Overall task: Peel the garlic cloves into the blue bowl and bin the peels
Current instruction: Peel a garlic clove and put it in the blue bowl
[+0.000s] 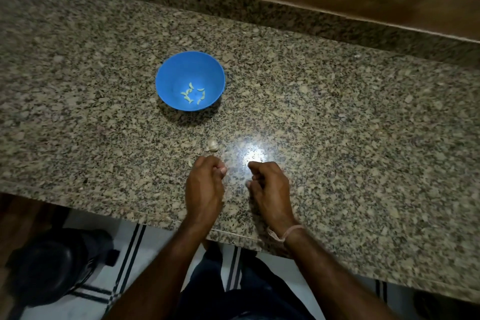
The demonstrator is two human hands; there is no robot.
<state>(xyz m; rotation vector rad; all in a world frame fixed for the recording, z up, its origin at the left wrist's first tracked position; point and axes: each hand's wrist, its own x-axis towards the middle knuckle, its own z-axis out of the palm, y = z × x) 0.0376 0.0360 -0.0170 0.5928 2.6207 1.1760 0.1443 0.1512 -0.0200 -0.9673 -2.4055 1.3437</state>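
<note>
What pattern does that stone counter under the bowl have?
The polished stone counter is speckled beige, grey and black, clearest in the head view.

One bowl (pixel 168 80), holding about seven peeled cloves (pixel 193 95); small and clumped, so the count is rough. One unpeeled garlic piece (pixel 212 145) and one loose peel scrap (pixel 190 163) on one counter (pixel 337 125). Two hands, left hand (pixel 205 187) and right hand (pixel 271 189); one wrist thread (pixel 285 233); one dark bin (pixel 52 267)
</note>
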